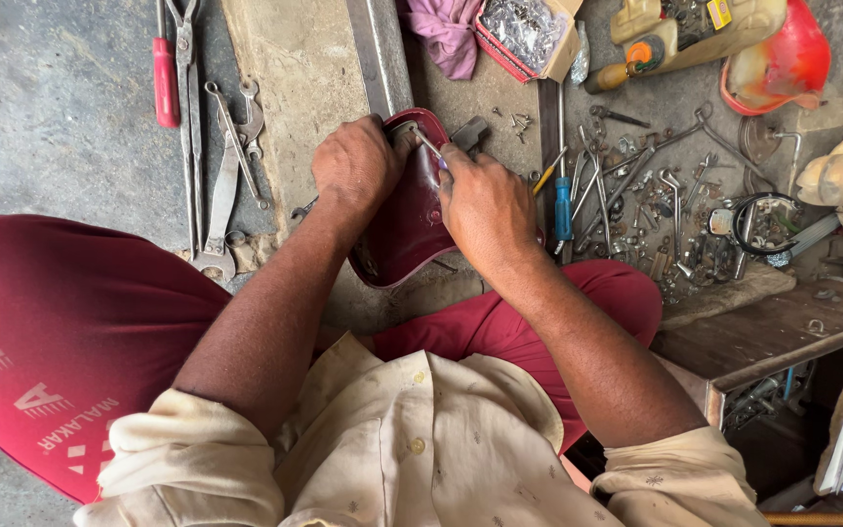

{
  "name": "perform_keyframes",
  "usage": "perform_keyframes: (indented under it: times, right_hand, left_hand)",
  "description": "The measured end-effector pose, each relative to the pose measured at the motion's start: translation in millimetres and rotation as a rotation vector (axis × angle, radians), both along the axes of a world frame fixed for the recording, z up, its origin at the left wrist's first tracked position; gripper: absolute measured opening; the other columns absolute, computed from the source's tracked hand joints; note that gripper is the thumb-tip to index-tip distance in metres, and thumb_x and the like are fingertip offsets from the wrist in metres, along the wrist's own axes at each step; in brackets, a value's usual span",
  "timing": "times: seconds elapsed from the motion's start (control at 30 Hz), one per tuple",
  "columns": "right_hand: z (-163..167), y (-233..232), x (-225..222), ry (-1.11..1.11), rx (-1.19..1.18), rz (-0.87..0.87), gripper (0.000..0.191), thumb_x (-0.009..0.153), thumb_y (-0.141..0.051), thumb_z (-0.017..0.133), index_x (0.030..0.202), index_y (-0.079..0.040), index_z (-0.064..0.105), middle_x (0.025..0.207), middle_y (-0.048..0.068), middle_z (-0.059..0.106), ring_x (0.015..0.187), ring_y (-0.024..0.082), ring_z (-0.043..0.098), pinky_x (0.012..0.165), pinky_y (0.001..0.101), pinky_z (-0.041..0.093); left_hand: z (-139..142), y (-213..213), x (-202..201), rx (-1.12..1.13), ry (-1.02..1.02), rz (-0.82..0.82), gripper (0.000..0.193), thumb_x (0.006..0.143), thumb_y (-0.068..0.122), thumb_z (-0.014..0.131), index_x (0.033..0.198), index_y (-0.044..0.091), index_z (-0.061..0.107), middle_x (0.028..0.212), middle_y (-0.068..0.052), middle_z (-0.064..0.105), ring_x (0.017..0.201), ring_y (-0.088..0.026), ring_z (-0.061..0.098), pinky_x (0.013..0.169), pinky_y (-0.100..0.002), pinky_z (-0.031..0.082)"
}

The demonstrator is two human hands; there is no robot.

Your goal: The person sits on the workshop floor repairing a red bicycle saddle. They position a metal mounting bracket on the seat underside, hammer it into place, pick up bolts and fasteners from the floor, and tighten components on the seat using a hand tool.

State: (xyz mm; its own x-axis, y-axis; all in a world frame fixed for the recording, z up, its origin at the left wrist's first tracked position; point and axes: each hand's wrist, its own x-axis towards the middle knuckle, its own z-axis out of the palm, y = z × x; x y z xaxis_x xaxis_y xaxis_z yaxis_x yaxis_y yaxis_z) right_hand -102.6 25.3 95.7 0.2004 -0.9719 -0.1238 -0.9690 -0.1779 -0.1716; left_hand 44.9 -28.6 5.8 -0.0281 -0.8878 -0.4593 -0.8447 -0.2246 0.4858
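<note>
Maroon metal cover (412, 224) at frame centre, propped between red-trousered knees. Left hand (355, 164) clamped over its top edge at 11 o'clock. Right hand (485, 205) at 3 o'clock, pinching thin metal tool (428, 146) against it. Blue-handled screwdriver (563, 207) further at 3; wrenches (231, 166) at 9.

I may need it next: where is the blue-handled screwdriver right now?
In the head view, the blue-handled screwdriver lies on the ground just right of the right hand, at the left edge of the pile of spanners and loose metal parts.
</note>
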Motion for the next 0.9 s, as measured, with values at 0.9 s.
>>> perform_keyframes:
  times: [0.9]
  right_hand:
    - [5.6, -116.4, 56.0, 0.592, 0.378, 0.294, 0.033, 0.077, -0.025, 0.083, 0.099, -0.002, 0.076, 0.099, 0.018, 0.074, 0.089, 0.035, 0.073, 0.075, 0.0508, 0.06]
  left_hand:
    - [-22.1, 11.2, 4.8, -0.086, -0.037, -0.031, 0.067, 0.088, 0.074, 0.061, 0.112, 0.012, 0.072, 0.091, -0.014, 0.076, 0.089, -0.03, 0.075, 0.071, -0.043, 0.06]
